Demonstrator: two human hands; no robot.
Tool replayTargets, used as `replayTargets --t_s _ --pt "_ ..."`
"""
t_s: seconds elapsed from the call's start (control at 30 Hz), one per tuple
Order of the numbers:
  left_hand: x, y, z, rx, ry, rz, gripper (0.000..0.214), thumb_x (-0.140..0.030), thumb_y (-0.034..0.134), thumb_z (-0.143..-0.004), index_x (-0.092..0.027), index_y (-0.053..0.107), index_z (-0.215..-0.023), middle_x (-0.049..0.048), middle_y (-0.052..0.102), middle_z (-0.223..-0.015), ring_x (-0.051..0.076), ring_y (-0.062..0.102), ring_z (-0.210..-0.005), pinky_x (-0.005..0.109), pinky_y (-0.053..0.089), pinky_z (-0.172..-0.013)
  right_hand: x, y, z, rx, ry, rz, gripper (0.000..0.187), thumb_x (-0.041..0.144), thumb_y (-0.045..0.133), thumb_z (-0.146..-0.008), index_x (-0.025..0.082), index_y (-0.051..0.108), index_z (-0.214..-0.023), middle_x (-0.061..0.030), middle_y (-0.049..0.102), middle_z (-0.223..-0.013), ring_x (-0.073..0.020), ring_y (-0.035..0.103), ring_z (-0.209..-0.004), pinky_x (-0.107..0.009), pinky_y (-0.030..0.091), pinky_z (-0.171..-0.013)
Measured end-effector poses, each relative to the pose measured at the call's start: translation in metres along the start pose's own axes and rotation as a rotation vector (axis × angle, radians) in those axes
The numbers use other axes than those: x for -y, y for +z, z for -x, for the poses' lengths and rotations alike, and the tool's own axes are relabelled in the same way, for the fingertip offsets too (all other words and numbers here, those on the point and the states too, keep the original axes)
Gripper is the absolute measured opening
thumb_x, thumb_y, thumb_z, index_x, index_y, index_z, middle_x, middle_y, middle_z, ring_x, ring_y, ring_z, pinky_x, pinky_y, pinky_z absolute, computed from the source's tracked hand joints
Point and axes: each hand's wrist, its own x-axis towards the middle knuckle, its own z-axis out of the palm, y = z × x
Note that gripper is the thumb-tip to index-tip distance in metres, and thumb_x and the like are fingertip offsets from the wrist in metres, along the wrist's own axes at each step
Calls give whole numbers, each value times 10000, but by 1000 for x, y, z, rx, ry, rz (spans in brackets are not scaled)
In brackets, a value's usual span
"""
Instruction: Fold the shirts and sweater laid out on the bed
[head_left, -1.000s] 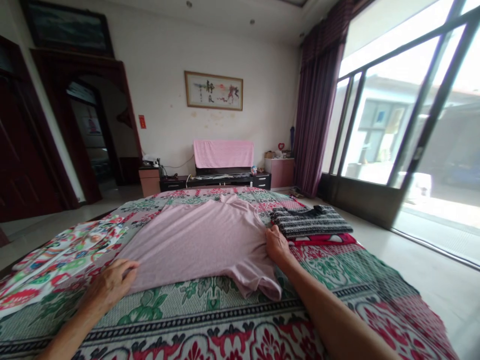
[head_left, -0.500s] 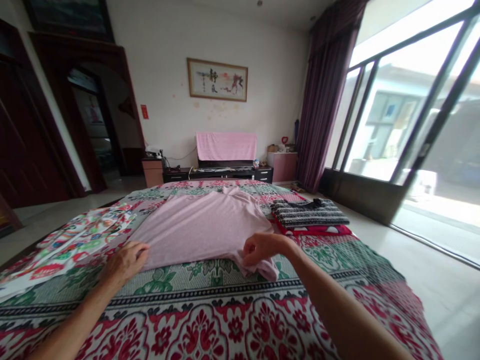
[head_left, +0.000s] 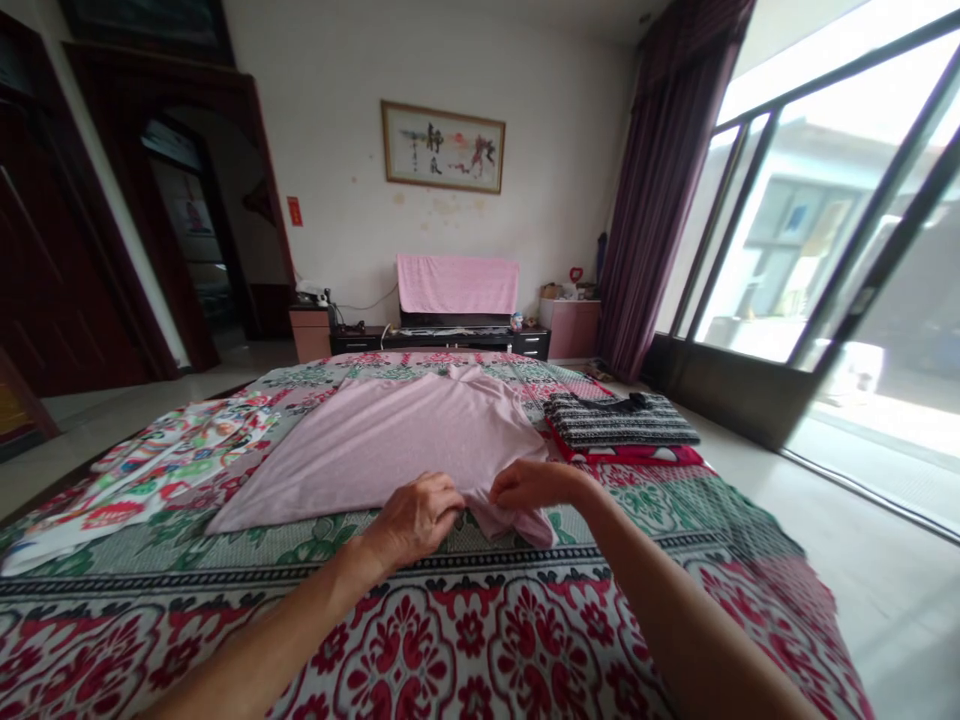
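A pale pink shirt lies spread over the patterned bedspread, its near right corner bunched up. My right hand pinches the cloth close to that bunched corner. Fingers curled together, my left hand is at the shirt's near edge, just left of my right hand, and appears to grip the hem; its fingertips are partly hidden. To the left of the shirt lies a white garment with a colourful print.
A black-and-white knitted garment is folded on top of a red one at the right. Under everything is the red, green and white bedspread. A low cabinet stands by the far wall; glazed doors are at the right.
My left hand has let go of the shirt's left part and moved right along the near edge, close to my right hand. My right hand has hardly moved.
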Motion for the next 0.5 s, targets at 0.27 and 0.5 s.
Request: replayTargets --t_s 0.27,0.5 --pt "-12 31 -21 104 -102 -32 182 -231 510 -858 -213 691 -876 40 613 -851 180 570 -870 277 452 -754 -3 -7 7 -129 19 -77 232 192 518 -759 136 706 -882 19 621 -687 -71 474 -585 -157 381 -549" --pt "-4 27 -7 -109 6 155 181 -95 514 -791 -190 666 -764 22 659 -818 143 580 -812 263 446 -791 -7 -10 11 -15 211 -198 142 190 511 -777 147 644 -754 43 543 -540 -78 515 -495 -177 440 -505"
